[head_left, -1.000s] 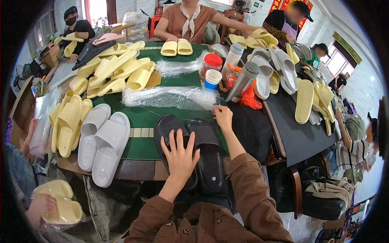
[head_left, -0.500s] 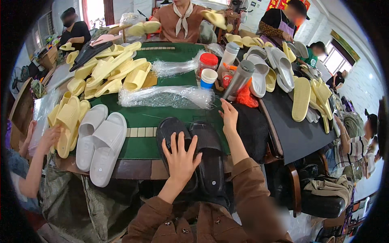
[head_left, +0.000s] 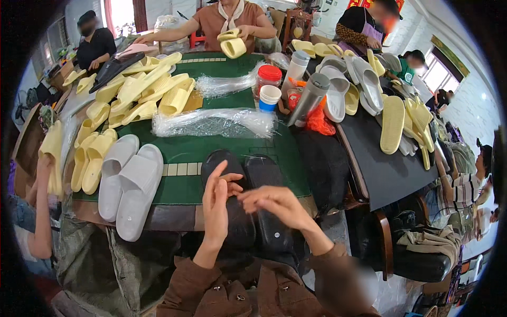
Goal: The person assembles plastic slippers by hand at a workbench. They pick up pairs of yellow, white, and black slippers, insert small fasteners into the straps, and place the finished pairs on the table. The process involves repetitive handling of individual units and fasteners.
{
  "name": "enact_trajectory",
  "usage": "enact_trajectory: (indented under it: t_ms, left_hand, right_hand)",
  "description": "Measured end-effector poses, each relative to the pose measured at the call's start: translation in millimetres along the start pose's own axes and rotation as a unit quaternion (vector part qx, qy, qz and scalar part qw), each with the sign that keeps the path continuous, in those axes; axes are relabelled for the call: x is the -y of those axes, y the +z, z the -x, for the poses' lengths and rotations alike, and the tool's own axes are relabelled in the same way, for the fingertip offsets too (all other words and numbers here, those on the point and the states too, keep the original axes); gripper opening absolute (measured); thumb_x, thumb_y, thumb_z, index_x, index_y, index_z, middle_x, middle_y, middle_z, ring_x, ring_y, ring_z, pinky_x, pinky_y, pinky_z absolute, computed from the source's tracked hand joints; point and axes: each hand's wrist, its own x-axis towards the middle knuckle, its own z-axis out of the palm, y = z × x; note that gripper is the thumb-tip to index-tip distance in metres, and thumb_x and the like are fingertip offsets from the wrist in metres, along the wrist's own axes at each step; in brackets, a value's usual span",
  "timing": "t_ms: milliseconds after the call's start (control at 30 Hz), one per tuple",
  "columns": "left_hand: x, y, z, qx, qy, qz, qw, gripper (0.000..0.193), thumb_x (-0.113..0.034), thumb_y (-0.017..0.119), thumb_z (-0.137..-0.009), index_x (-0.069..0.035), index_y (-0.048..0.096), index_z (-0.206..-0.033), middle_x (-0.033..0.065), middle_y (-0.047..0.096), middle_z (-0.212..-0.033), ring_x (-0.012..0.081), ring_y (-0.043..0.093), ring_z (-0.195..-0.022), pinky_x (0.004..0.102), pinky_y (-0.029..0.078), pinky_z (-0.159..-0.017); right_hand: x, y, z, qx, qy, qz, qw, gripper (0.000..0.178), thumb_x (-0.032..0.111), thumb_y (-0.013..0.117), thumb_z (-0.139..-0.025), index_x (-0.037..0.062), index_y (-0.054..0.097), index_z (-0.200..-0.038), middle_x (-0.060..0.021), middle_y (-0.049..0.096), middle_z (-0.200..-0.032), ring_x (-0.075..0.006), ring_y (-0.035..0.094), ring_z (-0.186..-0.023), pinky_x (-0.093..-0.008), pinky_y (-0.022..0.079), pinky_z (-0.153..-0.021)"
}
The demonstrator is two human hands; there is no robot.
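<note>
A pair of black slide slippers lies at the table edge in front of me, a left slipper [head_left: 238, 228] and a right slipper [head_left: 264, 174]. My left hand [head_left: 215, 203] is raised over the left slipper, its fingers bent and apart, with nothing visible in them. Over the right slipper my right hand [head_left: 280, 205] reaches inward, thumb and fingers brought together at the tips; what they hold, if anything, is too small to see. The two hands nearly meet. A bundle of thin clear plastic strands [head_left: 211, 126] lies just beyond the slippers.
Grey slippers [head_left: 138, 185] rest to my left, beside a pile of yellow slippers [head_left: 140, 92]. A second strand bundle [head_left: 227, 85], a red-lidded jar [head_left: 269, 76], a paper cup [head_left: 269, 98] and a steel flask [head_left: 311, 98] stand farther back. Co-workers sit around the table.
My left hand has lifted off the black slipper, and my right hand has swung inward and down toward it. At left, a co-worker's hand has pulled a yellow slipper pair aside.
</note>
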Motion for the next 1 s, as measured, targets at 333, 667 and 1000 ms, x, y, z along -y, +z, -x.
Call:
enact_trajectory:
  t_ms: [333, 667, 1000]
  left_hand:
    - [-24.7, -24.3, 16.5, 0.082, -0.05, -0.082, 0.992, 0.022, 0.001, 0.036, -0.078, -0.002, 0.057, -0.079, 0.0012, 0.05, -0.066, 0.0068, 0.039, -0.053, 0.0218, 0.03, -0.051]
    - [1.9, 3.1, 56.8, 0.294, -0.205, -0.046, 0.932, 0.022, 0.005, 0.035, -0.084, 0.0, 0.056, -0.085, 0.003, 0.051, -0.078, 0.0059, 0.042, -0.06, 0.0218, 0.033, -0.053]
    - [3.8, 2.1, 66.3, 0.157, -0.029, -0.193, 0.968, 0.024, 0.008, 0.047, -0.09, -0.001, 0.064, -0.105, 0.0069, 0.055, -0.095, 0.0129, 0.054, -0.07, 0.0264, 0.044, -0.061]
  right_hand:
    - [10.1, -7.3, 39.1, -0.022, 0.119, 0.008, 0.993, 0.026, 0.012, 0.045, -0.101, -0.0017, 0.061, -0.115, -0.0063, 0.067, -0.09, -0.0078, 0.061, -0.064, -0.0211, 0.049, -0.056]
    - [6.7, 3.2, 24.6, -0.095, 0.073, 0.021, 0.993, 0.023, 0.011, 0.048, -0.099, 0.0043, 0.067, -0.11, 0.0011, 0.06, -0.083, -0.002, 0.044, -0.054, -0.0184, 0.033, -0.049]
    - [-8.6, 6.9, 28.0, -0.122, 0.107, 0.023, 0.986, 0.021, 0.009, 0.049, -0.098, 0.0019, 0.067, -0.106, 0.0006, 0.058, -0.081, -0.0028, 0.049, -0.059, -0.0183, 0.039, -0.053]
